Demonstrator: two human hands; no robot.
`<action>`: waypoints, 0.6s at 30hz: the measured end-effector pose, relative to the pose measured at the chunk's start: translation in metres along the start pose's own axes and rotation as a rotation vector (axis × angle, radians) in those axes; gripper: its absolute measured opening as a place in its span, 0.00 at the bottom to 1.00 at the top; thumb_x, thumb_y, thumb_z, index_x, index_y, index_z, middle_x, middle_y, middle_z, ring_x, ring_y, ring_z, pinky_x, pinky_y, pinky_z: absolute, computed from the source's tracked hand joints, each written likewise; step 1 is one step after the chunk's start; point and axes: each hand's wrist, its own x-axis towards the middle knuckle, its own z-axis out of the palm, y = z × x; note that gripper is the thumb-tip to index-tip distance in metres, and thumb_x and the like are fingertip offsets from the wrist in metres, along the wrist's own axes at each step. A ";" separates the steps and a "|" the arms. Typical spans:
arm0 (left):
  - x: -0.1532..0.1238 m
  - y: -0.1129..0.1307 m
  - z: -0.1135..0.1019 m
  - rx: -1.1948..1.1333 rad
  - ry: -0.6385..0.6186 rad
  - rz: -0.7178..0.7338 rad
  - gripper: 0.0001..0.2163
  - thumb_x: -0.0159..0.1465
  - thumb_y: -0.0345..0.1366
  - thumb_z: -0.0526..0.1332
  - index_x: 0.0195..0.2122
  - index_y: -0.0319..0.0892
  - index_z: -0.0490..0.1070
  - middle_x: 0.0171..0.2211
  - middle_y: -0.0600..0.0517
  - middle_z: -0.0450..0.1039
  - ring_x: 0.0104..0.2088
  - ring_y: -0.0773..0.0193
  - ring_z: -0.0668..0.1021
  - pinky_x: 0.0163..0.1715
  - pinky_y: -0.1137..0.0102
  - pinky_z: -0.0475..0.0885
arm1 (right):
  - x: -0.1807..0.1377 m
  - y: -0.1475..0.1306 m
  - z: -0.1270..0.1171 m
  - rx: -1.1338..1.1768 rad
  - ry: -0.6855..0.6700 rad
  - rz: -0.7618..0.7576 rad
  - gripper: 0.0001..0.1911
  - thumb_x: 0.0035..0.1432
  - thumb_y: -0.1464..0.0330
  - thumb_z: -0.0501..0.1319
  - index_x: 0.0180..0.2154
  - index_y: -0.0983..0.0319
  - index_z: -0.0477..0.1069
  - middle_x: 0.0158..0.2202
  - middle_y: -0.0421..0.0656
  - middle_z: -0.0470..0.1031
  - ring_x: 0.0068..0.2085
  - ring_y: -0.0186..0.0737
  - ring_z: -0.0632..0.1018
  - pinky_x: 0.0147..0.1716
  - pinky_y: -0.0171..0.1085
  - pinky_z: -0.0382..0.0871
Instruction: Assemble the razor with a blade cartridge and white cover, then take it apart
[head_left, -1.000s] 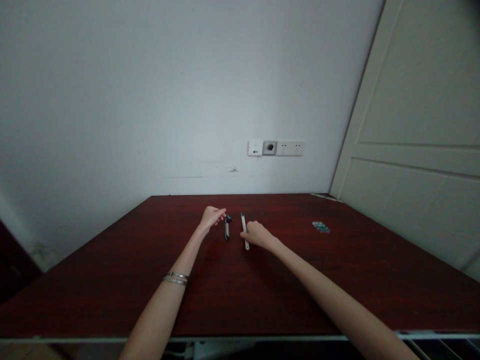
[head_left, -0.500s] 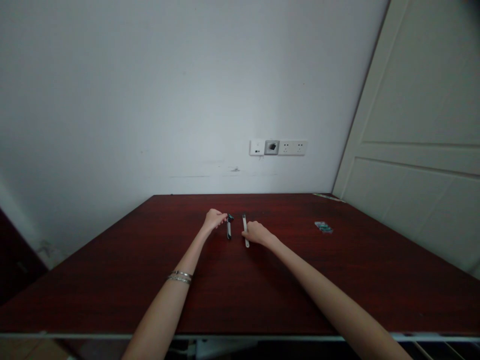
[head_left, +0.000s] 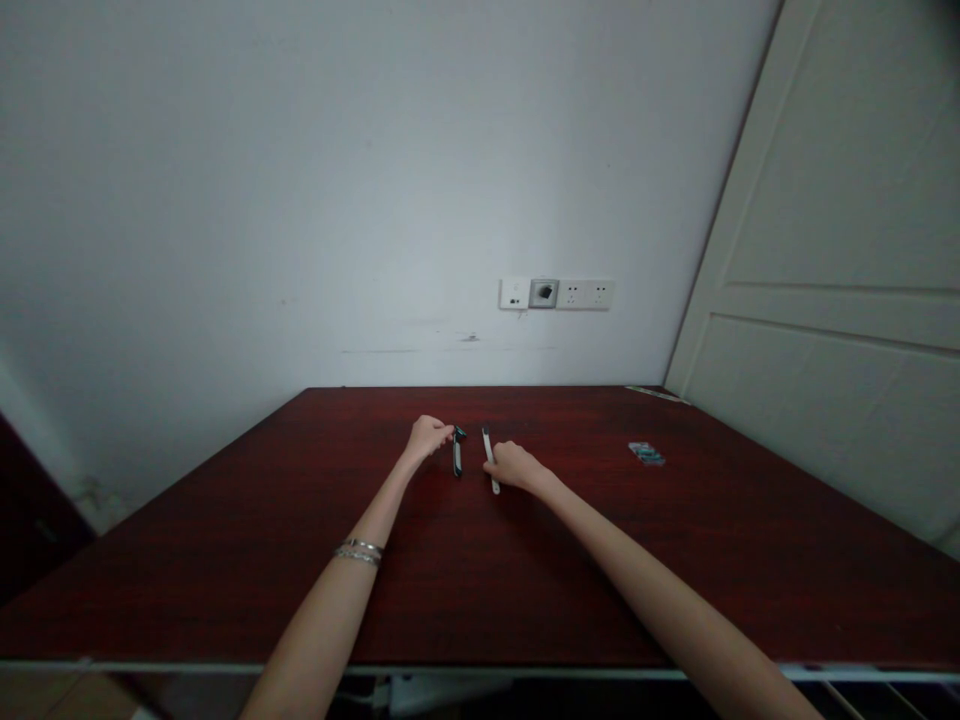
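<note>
Near the middle of the table, my left hand (head_left: 430,437) is closed, thumb and finger pinching the head end of a razor (head_left: 457,458). The razor has a black and grey handle that points toward me. To its right, my right hand (head_left: 516,467) is closed around the middle of a slim white stick with a dark tip (head_left: 487,440). The tip points away from me, and the stick's white lower end shows below my fingers. What kind of tool it is, I cannot make out. A gap separates the two items.
Small teal pieces in clear wrapping (head_left: 646,454) lie on the dark red table (head_left: 450,590) to the right. A thin pale strip (head_left: 658,395) lies at the back right corner. Behind the table is a wall with sockets (head_left: 556,294); a white panel (head_left: 840,320) stands right.
The dark tip of the white stick has tilted slightly to the left in my right hand. My left hand and the razor look almost the same as before.
</note>
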 end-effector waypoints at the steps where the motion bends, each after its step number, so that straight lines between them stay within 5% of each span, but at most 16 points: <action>1: 0.000 0.000 0.000 0.004 0.000 0.001 0.12 0.54 0.40 0.57 0.23 0.35 0.73 0.14 0.55 0.63 0.14 0.73 0.64 0.14 0.78 0.56 | 0.000 0.000 0.000 -0.003 0.000 -0.002 0.16 0.53 0.63 0.55 0.39 0.67 0.73 0.42 0.57 0.74 0.42 0.51 0.76 0.36 0.38 0.67; 10: 0.000 0.000 -0.002 0.051 0.018 0.038 0.13 0.54 0.39 0.56 0.23 0.35 0.74 0.16 0.52 0.67 0.17 0.72 0.67 0.17 0.77 0.60 | -0.006 0.021 -0.014 -0.040 0.112 0.018 0.23 0.57 0.54 0.49 0.34 0.65 0.73 0.38 0.54 0.75 0.40 0.48 0.76 0.36 0.39 0.65; 14: 0.002 -0.003 -0.003 0.038 0.037 0.069 0.14 0.55 0.40 0.56 0.23 0.35 0.74 0.17 0.51 0.68 0.17 0.71 0.68 0.18 0.77 0.60 | -0.014 0.078 -0.031 0.025 0.324 0.011 0.17 0.56 0.58 0.52 0.33 0.62 0.72 0.36 0.47 0.74 0.38 0.42 0.75 0.36 0.36 0.64; 18: 0.003 -0.005 -0.002 -0.006 0.054 0.083 0.14 0.56 0.41 0.56 0.23 0.35 0.73 0.17 0.51 0.69 0.18 0.71 0.68 0.17 0.77 0.59 | -0.024 0.167 -0.043 0.103 0.542 -0.095 0.12 0.52 0.62 0.55 0.34 0.63 0.72 0.38 0.47 0.74 0.41 0.42 0.73 0.44 0.39 0.63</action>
